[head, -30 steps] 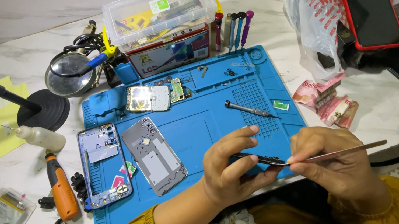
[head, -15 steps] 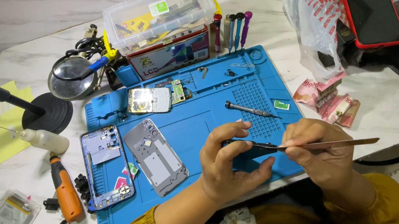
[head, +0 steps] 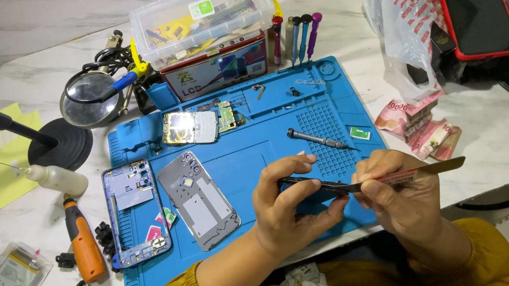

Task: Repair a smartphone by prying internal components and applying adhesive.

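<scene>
My left hand (head: pixel 287 210) grips a thin dark phone part (head: pixel 307 184) edge-on above the near side of the blue repair mat (head: pixel 250 158). My right hand (head: pixel 398 198) pinches a flat metal pry tool (head: pixel 413 172), its tip against the part's right end. On the mat lie a phone frame (head: pixel 134 213), a grey back cover (head: pixel 198 199), a circuit board (head: pixel 196 125) and a small screwdriver (head: pixel 318 139).
An orange electric screwdriver (head: pixel 84 241) and a glue bottle (head: pixel 55 177) lie left of the mat. Behind it stand a clear parts box (head: pixel 204 16), a magnifier (head: pixel 86 99) and several screwdrivers (head: pixel 295 38). A red-cased phone (head: pixel 477 15), a plastic bag (head: pixel 410 18) and banknotes (head: pixel 419 124) sit right.
Both hands have kept hold of the part and the tool and shifted slightly. The pry tool's tip stays at the part's edge.
</scene>
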